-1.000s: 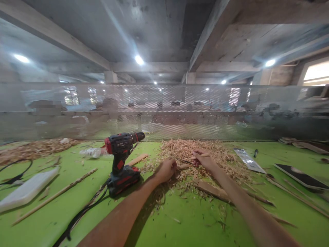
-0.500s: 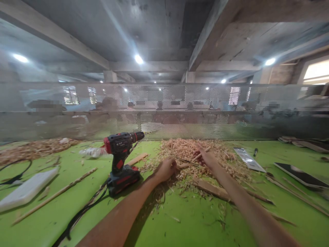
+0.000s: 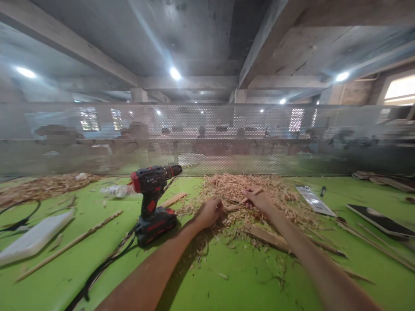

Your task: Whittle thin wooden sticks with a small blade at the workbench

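Note:
My left hand (image 3: 210, 211) is closed, its fingers round the end of a pale wooden stick (image 3: 232, 208) that points right. My right hand (image 3: 259, 201) pinches a slim, light wooden rod (image 3: 258, 190), which slants down left toward the left fingertips. Between the hands runs a thin dark strip (image 3: 232, 201); whether it belongs to the rod or is apart, I cannot tell. Both hands are over the near edge of a heap of curled wood shavings (image 3: 246, 183). Under my right forearm lies a flat piece of wood (image 3: 264, 235).
A cordless drill (image 3: 152, 203) stands upright left of my hands. Further left are a twisted wooden stick (image 3: 74, 244), a white slab (image 3: 37, 237) and black cables. A phone-like dark tablet (image 3: 379, 219) and a clear packet (image 3: 314, 200) lie right. A perforated screen (image 3: 207, 149) borders the green table.
My right hand has shifted slightly left and down, bringing the slim wooden rod nearer my left hand. The left hand has stayed nearly in place.

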The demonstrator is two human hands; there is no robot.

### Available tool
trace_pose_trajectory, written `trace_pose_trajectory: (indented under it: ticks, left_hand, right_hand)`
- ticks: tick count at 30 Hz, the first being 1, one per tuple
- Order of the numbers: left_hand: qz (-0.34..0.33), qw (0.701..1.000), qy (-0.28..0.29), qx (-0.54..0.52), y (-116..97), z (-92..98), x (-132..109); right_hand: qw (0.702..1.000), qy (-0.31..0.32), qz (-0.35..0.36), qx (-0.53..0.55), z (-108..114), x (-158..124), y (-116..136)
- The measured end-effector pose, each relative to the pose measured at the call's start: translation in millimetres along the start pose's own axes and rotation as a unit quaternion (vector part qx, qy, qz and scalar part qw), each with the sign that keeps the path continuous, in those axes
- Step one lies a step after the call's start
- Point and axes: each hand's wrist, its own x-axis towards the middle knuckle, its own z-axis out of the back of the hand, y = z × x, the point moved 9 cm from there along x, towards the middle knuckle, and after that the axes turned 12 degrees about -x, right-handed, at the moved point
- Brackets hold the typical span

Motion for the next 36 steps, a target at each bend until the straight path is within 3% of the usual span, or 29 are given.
trace_pose_trajectory:
  ticks: [9,16,28,32,36]
  left_hand:
    - [0.005,1.000,-0.010,-0.009,4,-0.8,-1]
    - [0.009,1.000,-0.006,-0.016,9,-2.7,0]
    - [0.011,1.000,-0.009,-0.020,5,-1.1,-1]
    - [0.013,1.000,-0.017,-0.012,-1,2.6,-2]
    - [-0.007,0.999,-0.038,0.001,-20,12.2,-4]
  right_hand:
    - [0.999,-0.036,-0.017,0.029,9,-1,3]
    - [0.999,-0.042,0.012,0.032,13,-7,14]
    - [0.997,-0.060,-0.010,0.051,14,-3,9]
    - [0.997,-0.061,-0.002,0.056,13,-4,10]
    - [0.997,-0.059,-0.004,0.052,11,-4,11]
